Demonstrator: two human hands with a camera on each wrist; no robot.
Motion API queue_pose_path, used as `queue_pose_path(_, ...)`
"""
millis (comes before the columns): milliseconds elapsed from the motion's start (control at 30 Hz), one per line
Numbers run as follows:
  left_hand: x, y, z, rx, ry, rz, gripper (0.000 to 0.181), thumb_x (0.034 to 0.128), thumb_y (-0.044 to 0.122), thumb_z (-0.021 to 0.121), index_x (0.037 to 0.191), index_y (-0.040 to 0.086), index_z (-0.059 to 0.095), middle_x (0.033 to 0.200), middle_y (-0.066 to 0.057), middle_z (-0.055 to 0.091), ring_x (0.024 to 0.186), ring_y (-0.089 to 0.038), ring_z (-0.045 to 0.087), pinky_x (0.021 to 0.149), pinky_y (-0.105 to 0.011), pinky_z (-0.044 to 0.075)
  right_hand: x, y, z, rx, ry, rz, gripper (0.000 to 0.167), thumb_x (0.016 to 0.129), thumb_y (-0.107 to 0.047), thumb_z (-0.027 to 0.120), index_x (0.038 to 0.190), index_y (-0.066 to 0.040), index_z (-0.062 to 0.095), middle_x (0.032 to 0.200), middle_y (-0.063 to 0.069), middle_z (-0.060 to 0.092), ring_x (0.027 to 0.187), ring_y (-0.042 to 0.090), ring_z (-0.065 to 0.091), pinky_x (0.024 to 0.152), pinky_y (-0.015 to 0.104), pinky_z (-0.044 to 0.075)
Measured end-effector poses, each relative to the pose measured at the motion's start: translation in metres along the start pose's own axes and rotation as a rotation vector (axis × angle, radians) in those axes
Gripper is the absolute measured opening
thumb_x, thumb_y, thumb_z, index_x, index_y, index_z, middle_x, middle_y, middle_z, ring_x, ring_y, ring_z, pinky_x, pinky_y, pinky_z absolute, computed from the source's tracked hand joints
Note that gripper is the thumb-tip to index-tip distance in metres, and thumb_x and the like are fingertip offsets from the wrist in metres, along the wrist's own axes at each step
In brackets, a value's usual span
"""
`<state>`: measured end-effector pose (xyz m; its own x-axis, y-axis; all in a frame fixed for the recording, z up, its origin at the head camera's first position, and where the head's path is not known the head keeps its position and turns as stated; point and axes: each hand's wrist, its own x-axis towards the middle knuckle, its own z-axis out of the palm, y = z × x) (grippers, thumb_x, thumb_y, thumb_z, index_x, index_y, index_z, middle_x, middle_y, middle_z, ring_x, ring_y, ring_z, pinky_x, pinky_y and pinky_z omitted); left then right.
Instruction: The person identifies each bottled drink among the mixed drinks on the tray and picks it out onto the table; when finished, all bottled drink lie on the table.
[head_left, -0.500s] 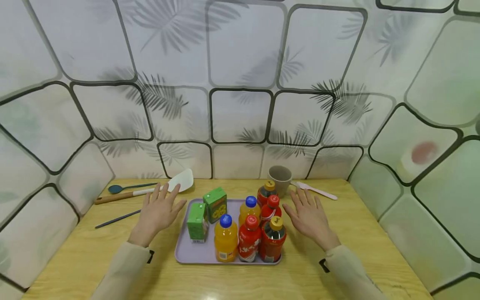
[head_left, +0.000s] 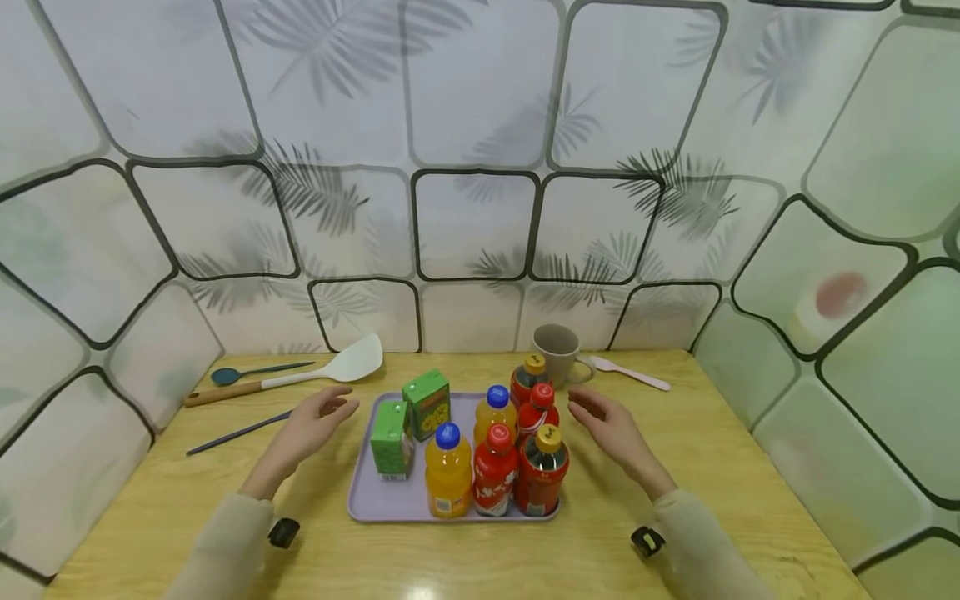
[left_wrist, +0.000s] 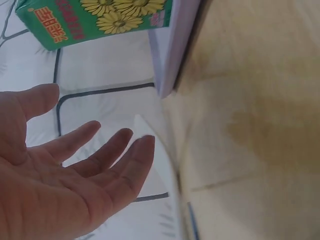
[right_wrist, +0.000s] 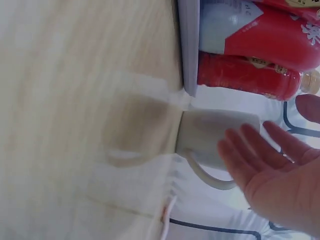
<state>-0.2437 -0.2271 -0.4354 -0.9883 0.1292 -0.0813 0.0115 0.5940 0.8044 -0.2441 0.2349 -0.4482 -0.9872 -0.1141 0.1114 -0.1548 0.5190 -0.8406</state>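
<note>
A lilac tray (head_left: 397, 502) holds two green drink cartons (head_left: 392, 446) at its left and several bottles at its right. Among them are an orange juice bottle (head_left: 448, 479) with a blue cap, a red bottle (head_left: 495, 479) and a dark-drink bottle (head_left: 543, 479) with a yellow cap. To the left of the tray hovers my left hand (head_left: 311, 427), fingers loosely bent and holding nothing; the left wrist view shows its palm (left_wrist: 65, 195) turned up near a carton (left_wrist: 110, 17). My right hand (head_left: 613, 433), also holding nothing, is just right of the bottles.
Behind the bottles stands a grey mug (head_left: 557, 354), with a pink utensil (head_left: 630, 372) to its right. A white spatula (head_left: 352, 362) with a wooden handle, a dark blue spoon (head_left: 228, 377) and a thin dark stick (head_left: 238, 432) lie at left. A patterned wall (head_left: 476, 225) borders the table.
Both hands have turned from palms down with fingers spread to a more sideways pose with fingers bent. The tray and its contents stay in place; the view has shifted slightly.
</note>
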Motion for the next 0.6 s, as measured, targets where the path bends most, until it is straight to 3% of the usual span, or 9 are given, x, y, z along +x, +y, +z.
queue_pose_path(100,-0.001,-0.006,0.005,-0.126,-0.049,-0.024,0.062,0.1001,0.039,0.052,0.147,0.001,0.038,0.141,-0.029,0.047,0.115,-0.038,0.056,0.086,-0.041,0.055,-0.002,0.003,0.001,0.185,-0.057,0.028,0.050,0.101,-0.028,0.052,0.139,0.004,0.049,0.138,0.025,0.053,0.125,0.037,0.054,0.101,0.042,0.051)
queue_pose_path(233,0.001,-0.013,0.012,-0.224,-0.126,-0.052,0.056,0.1001,0.024,0.054,0.146,-0.003,0.037,0.139,-0.032,0.045,0.108,-0.032,0.058,0.077,-0.035,0.058,-0.005,0.002,0.002,0.352,-0.111,0.048,0.050,0.102,-0.027,0.050,0.138,0.008,0.047,0.137,0.030,0.050,0.120,0.034,0.059,0.097,0.039,0.054)
queue_pose_path(400,0.002,-0.016,0.021,-0.298,-0.190,-0.068,0.054,0.0970,0.008,0.056,0.145,-0.006,0.036,0.139,-0.034,0.042,0.117,-0.035,0.055,0.082,-0.040,0.060,-0.013,-0.001,0.002,0.399,-0.123,0.061,0.047,0.101,-0.028,0.052,0.134,0.006,0.051,0.132,0.026,0.054,0.106,0.016,0.064,0.091,0.034,0.057)
queue_pose_path(600,0.002,-0.016,0.029,-0.267,-0.178,-0.090,0.057,0.0903,-0.003,0.057,0.145,-0.001,0.039,0.139,-0.031,0.043,0.118,-0.036,0.052,0.082,-0.039,0.059,-0.020,-0.008,0.002,0.418,-0.114,0.076,0.048,0.099,-0.027,0.056,0.133,0.007,0.051,0.124,0.016,0.059,0.100,0.012,0.064,0.088,0.032,0.057)
